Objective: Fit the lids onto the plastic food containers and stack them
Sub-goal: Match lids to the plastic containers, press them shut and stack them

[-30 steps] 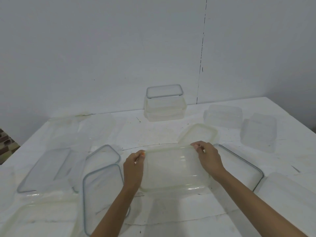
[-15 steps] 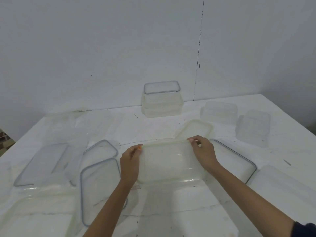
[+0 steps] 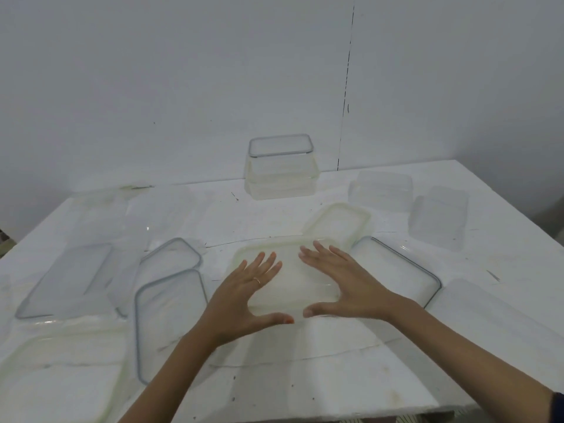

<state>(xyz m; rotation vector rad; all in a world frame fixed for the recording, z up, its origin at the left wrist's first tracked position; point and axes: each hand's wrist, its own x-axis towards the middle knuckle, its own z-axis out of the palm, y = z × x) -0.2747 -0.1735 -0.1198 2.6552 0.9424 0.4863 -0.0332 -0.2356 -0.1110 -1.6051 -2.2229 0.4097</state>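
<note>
A clear rectangular container with its pale lid (image 3: 290, 288) sits at the middle of the white table (image 3: 335, 377). My left hand (image 3: 247, 291) lies flat on the lid's left half, fingers spread and straight. My right hand (image 3: 338, 285) presses flat on the right half, thumb pointing toward the other thumb. A stack of lidded containers (image 3: 280, 169) stands at the back by the wall. A small pale lid (image 3: 338, 221) lies just behind the container under my hands.
Grey-rimmed lids lie left of centre (image 3: 171, 319) (image 3: 171, 257) and right (image 3: 399, 270). Long lids and containers (image 3: 67, 279) fill the left side. Two upturned clear containers (image 3: 381, 187) (image 3: 439, 215) stand at the back right. Another lid (image 3: 494, 315) lies at the right edge.
Both hands let go of the container's ends and moved onto its top, now lying flat with fingers spread. The view shifted slightly downward.
</note>
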